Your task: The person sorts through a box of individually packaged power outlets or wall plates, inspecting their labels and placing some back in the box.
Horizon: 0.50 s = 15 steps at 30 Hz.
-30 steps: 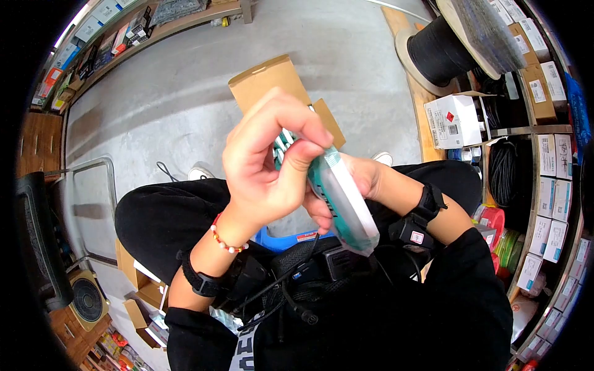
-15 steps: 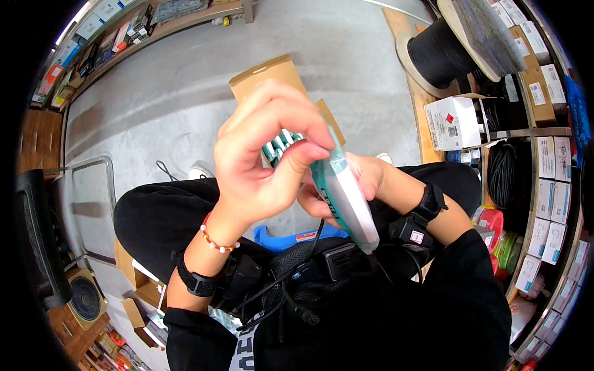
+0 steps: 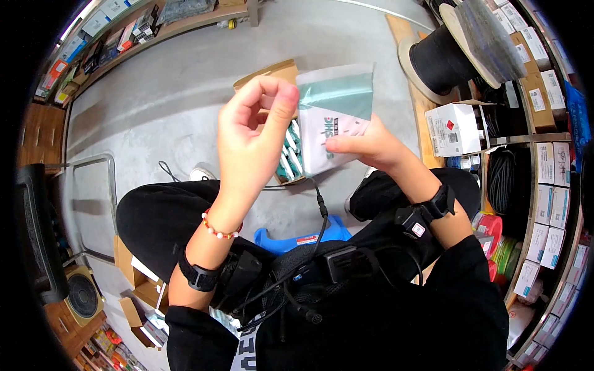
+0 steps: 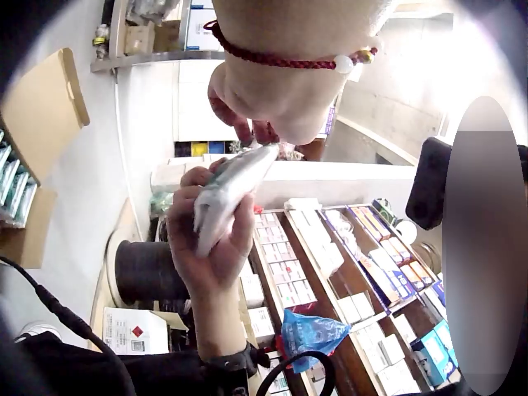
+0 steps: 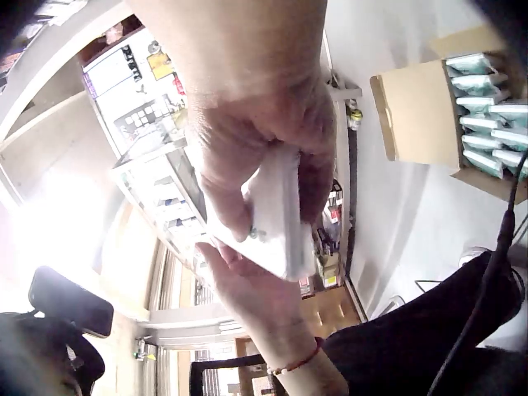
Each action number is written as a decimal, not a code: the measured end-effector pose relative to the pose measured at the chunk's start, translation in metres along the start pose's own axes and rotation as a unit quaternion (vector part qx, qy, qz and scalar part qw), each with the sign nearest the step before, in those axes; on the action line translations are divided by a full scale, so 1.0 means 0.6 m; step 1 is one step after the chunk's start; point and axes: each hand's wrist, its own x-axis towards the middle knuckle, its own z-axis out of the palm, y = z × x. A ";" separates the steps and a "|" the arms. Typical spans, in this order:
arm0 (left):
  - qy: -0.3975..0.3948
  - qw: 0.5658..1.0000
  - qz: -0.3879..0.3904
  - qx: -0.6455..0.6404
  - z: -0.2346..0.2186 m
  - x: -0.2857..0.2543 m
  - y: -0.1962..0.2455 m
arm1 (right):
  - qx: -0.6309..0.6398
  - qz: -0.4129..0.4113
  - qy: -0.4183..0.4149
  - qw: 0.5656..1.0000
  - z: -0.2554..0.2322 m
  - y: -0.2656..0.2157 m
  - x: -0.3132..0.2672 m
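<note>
A flat packet (image 3: 334,127), white with a clear green-tinted upper part and dark print, is turned broadside in the head view. My right hand (image 3: 365,145) grips its right side, thumb across the front. My left hand (image 3: 250,133) has curled fingers, with thumb and index tips together at the packet's upper left edge; the contact is partly hidden. In the left wrist view the packet (image 4: 235,186) is seen nearly edge-on in my right hand (image 4: 206,256). Behind the hands, an open cardboard box (image 3: 266,71) holds several similar packets (image 3: 289,151).
A blue plastic piece (image 3: 303,238) lies between the legs, with a black cable (image 3: 321,207) passing over it. To the right stand a cable reel (image 3: 442,59), a white box (image 3: 451,130) and loaded shelves. Other open boxes (image 3: 145,287) lie at lower left.
The packet has swung up from a steep, narrow view to broadside, and my right hand has moved up with it. My left hand has shifted slightly left, its fingertips lower relative to the packet's top.
</note>
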 end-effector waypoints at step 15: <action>0.001 0.999 -0.037 0.037 -0.010 0.004 -0.022 | -0.171 -0.065 0.068 0.981 0.002 0.005 0.003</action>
